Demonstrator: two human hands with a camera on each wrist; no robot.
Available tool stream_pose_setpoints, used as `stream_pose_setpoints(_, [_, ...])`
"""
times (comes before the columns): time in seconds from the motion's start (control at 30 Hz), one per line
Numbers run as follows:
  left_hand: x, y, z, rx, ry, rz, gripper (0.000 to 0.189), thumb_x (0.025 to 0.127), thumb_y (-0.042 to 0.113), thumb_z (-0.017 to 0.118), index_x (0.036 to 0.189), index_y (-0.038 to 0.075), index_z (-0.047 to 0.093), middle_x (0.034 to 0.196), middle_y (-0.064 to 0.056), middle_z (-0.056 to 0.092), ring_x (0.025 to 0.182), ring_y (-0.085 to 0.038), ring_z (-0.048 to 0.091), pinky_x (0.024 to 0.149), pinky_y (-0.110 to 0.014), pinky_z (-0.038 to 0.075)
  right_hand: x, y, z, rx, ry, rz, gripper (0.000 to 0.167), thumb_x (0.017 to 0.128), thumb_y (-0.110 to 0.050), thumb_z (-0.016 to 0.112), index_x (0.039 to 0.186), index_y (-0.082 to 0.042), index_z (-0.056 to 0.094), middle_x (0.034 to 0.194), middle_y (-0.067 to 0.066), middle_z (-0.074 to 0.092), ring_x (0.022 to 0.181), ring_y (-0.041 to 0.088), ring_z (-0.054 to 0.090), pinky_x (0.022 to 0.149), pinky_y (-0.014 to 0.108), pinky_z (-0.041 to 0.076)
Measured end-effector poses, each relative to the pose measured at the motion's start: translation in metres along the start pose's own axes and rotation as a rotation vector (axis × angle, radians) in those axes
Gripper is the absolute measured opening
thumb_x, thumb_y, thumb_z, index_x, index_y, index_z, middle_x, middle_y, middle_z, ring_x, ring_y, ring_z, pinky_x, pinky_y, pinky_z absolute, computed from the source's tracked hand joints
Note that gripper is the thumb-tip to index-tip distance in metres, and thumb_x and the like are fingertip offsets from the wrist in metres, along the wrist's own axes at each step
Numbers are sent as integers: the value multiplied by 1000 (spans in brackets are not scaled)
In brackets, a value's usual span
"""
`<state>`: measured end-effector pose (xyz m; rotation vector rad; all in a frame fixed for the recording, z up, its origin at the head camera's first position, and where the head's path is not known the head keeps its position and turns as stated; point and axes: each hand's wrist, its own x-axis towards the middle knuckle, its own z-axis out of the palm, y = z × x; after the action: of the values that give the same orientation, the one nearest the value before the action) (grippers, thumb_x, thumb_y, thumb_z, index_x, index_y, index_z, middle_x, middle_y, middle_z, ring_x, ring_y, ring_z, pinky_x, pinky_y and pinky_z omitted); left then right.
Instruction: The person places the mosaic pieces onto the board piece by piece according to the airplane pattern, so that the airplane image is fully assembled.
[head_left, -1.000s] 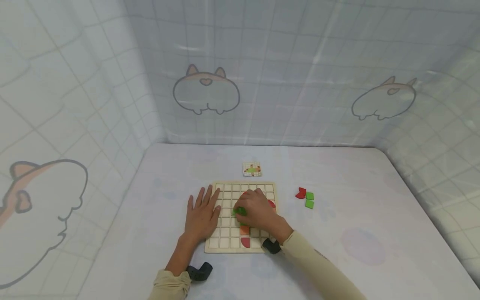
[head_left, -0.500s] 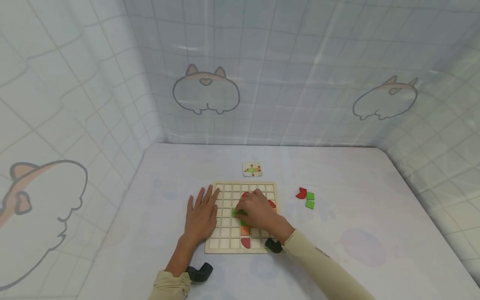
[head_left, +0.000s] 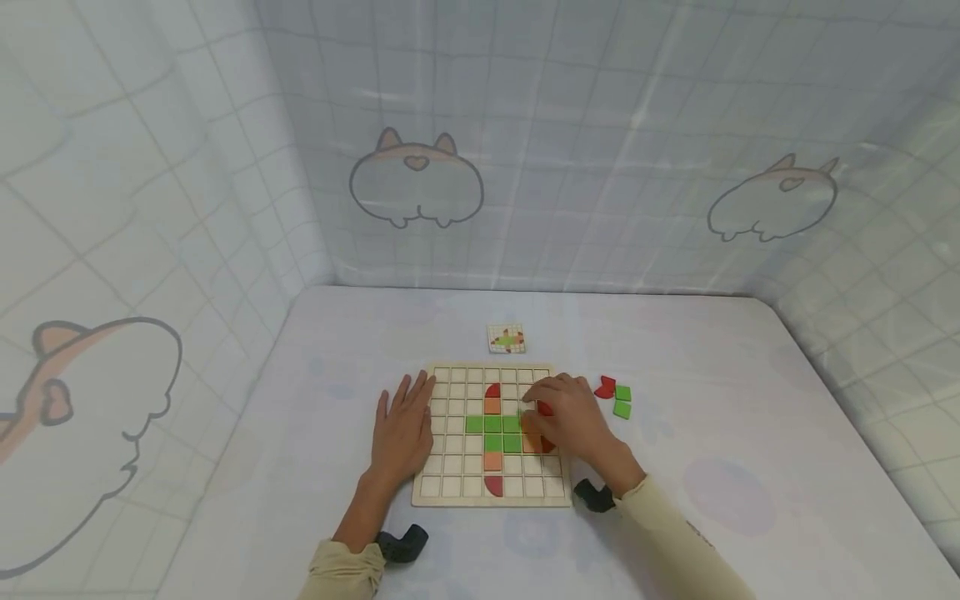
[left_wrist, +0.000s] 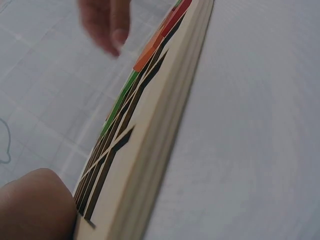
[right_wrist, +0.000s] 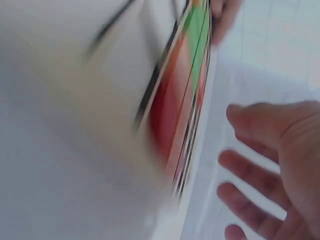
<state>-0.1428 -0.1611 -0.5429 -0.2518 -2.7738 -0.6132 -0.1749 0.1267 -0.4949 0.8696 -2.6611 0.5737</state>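
A pale wooden grid board [head_left: 450, 479] lies on the table, with green square tiles [head_left: 492, 424] set in its middle. Orange squares [head_left: 492, 461] and red rounded pieces [head_left: 493, 485] extend outward from the green. My left hand [head_left: 402, 433] rests with straight fingers on the board's left edge; its thumb [left_wrist: 37, 202] shows in the left wrist view. Over the board's right side is my right hand [head_left: 573, 417], partly covering orange and red pieces. In the right wrist view, the right hand [right_wrist: 295, 160] has loose, spread fingers and holds nothing.
Right of the board lie loose red pieces [head_left: 605, 387] and green squares [head_left: 622, 409]. A small pattern card [head_left: 507, 339] sits behind the board. Black curved wrist mounts [head_left: 402, 543] are worn on both wrists. A patterned sheet [head_left: 570, 167] encloses the table.
My right hand has let go of a green tile at the middle-left of the pattern and moved right, uncovering the green row. The left hand stays in place.
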Motion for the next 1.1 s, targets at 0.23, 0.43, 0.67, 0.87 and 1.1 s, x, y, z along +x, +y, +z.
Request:
stream_pose_setpoints(0.23, [0, 0, 0, 15, -11, -13, 51, 101, 13, 42, 152, 9, 38, 156, -10, 34, 145, -33, 24, 115, -56, 9, -40, 53, -27, -140, -6, 369, 30, 76, -20, 86, 101, -8, 75, 104, 12, 66, 92, 33, 59, 76, 49, 50])
stream_pose_setpoints(0.43, [-1, -1, -2, 13, -13, -15, 52, 101, 13, 42, 152, 9, 37, 156, -10, 33, 145, -33, 22, 115, -56, 8, -57, 67, -43, -114, -138, 500, 19, 79, -16, 83, 95, -6, 77, 101, 14, 68, 88, 31, 64, 74, 47, 55])
stream_pose_setpoints(0.67, [1, -2, 0, 11, -16, -14, 52, 101, 13, 43, 152, 8, 37, 156, -10, 33, 145, -33, 23, 115, -57, 8, -54, 69, -44, -118, -124, 429, 18, 79, -11, 80, 95, -3, 77, 90, 10, 71, 75, 23, 63, 69, 43, 55])
stream_pose_setpoints(0.87, [1, -2, 3, 19, -21, -14, 52, 102, 16, 42, 153, 8, 36, 157, -9, 33, 145, -32, 23, 115, -56, 8, -40, 47, -34, -134, -70, 345, 15, 75, -14, 81, 89, -8, 77, 81, 2, 70, 68, 17, 59, 63, 36, 52])
stream_pose_setpoints(1.1, [2, -3, 4, 10, -27, -22, 53, 103, 20, 42, 154, 7, 32, 158, -8, 31, 147, -30, 20, 116, -54, 5, -12, -4, -10, 10, -4, 35, 11, 76, -19, 83, 85, -15, 78, 84, -6, 72, 73, 10, 61, 66, 28, 50])
